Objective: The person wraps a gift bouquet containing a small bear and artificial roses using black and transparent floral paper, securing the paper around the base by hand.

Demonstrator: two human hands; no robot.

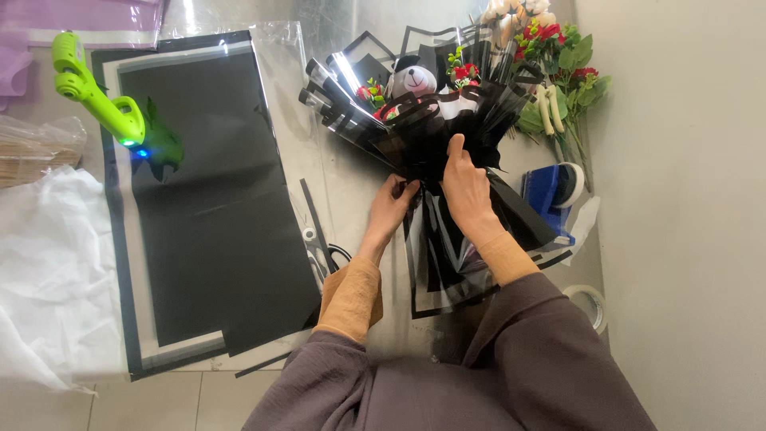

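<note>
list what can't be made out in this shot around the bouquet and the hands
Head view only:
- Left hand fingertips: tucked under the bouquet wrap, so its grip is hidden.
- Bouquet stems: covered by black wrap and the right hand.
- Scissors: blades partly under the black sheet.
- Tape roll: partly behind the sleeve.

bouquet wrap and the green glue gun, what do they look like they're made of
The bouquet wrap looks like thin glossy plastic film, black with clear edges: it creases sharply and throws bright glare. The glue gun looks like hard moulded plastic, lime green with a smooth, slightly shiny shell. Both hands, left and right, press the wrap.
</note>
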